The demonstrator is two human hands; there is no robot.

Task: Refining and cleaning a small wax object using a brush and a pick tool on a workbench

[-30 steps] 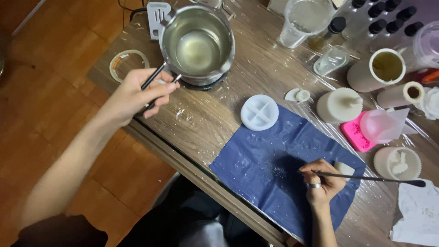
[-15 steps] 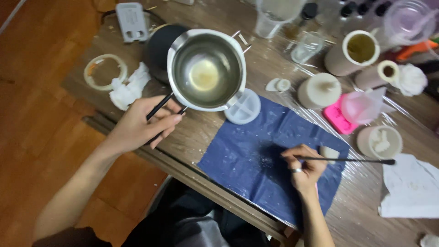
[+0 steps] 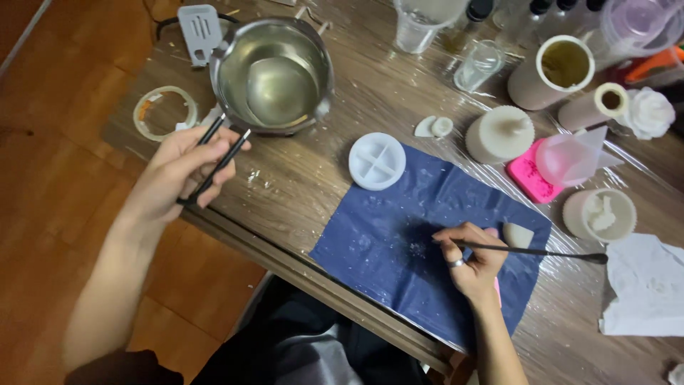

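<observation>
Head view: left hand, fingers clenched around the black handle of a steel saucepan at upper centre-left. Right hand, lower centre-right over a blue cloth, pinches a thin dark stick. A white round mould lies at the cloth's upper corner.

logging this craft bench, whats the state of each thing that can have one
steel pot: upright, clear liquid inside, handle gripped by left hand
thin dark tool: held level by right hand over blue cloth
blue cloth: spread flat, speckled with white bits
round white mould: empty, four sections
glass cup: upright, looks empty
tan cup: upright, yellowish liquid inside
pink cone cup: lying on its side
</observation>
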